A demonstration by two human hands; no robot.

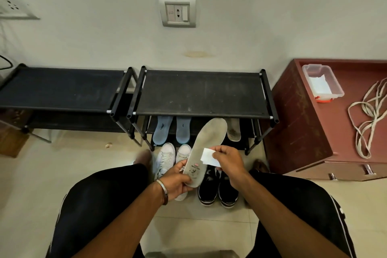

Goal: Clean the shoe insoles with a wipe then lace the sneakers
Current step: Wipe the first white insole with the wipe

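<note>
I am holding a pale insole (206, 148) by its heel end in my left hand (177, 182), its toe pointing up and away toward the black rack (201, 92). My right hand (227, 162) is pinching a small white wipe (207, 156) against the insole's right edge. Below my hands, white sneakers (167, 159) and black sneakers (217, 188) are sitting side by side on the floor (83, 159). Two blue insoles (171, 129) and one grey insole (233, 130) are leaning on the rack's lower shelf. On the red cabinet (303, 123), laces (368, 115) are lying near its right edge, beside a clear box (322, 81).
</note>
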